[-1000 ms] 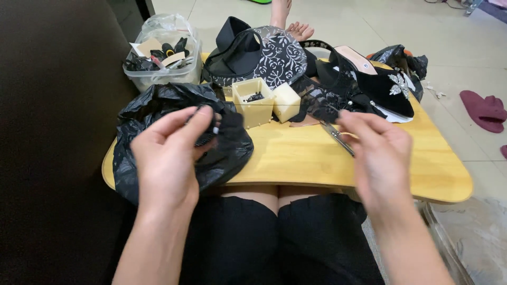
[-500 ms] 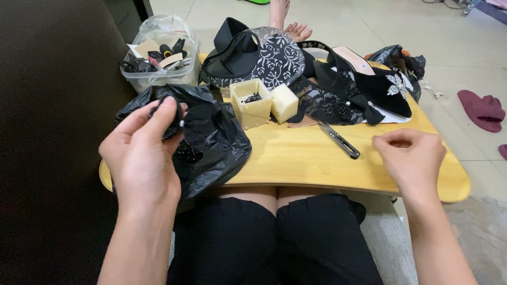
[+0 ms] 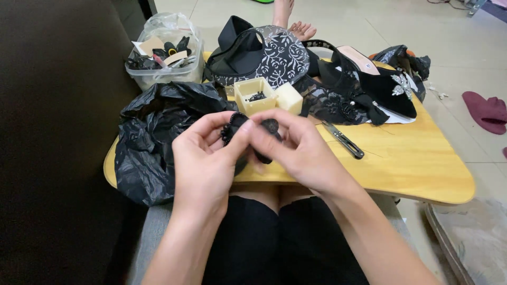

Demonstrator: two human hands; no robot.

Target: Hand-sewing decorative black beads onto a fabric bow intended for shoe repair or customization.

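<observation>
My left hand (image 3: 203, 158) and my right hand (image 3: 298, 150) meet over the near edge of a small yellow wooden table (image 3: 401, 163). Both pinch a small black beaded fabric piece (image 3: 264, 129) between thumb and fingers. My fingers hide most of the piece. A crumpled black plastic bag (image 3: 150, 137) lies on the table just left of my left hand. A small cream box (image 3: 254, 95) with tiny black beads in it stands behind my hands, its cream lid (image 3: 289, 97) beside it.
A black thread snip (image 3: 344, 141) lies right of my hands. Black lace fabric (image 3: 327, 100), a black shoe (image 3: 377, 87) with a silver ornament and a patterned black cap (image 3: 264, 53) crowd the far side. A clear tub (image 3: 163, 58) of trims stands far left. A person's bare foot (image 3: 302, 29) and a maroon slipper (image 3: 488, 108) rest on the floor.
My right hand came across from the table's right edge to join my left. My left hand lifted the small black piece away from the bag, and both hands now grip it.
</observation>
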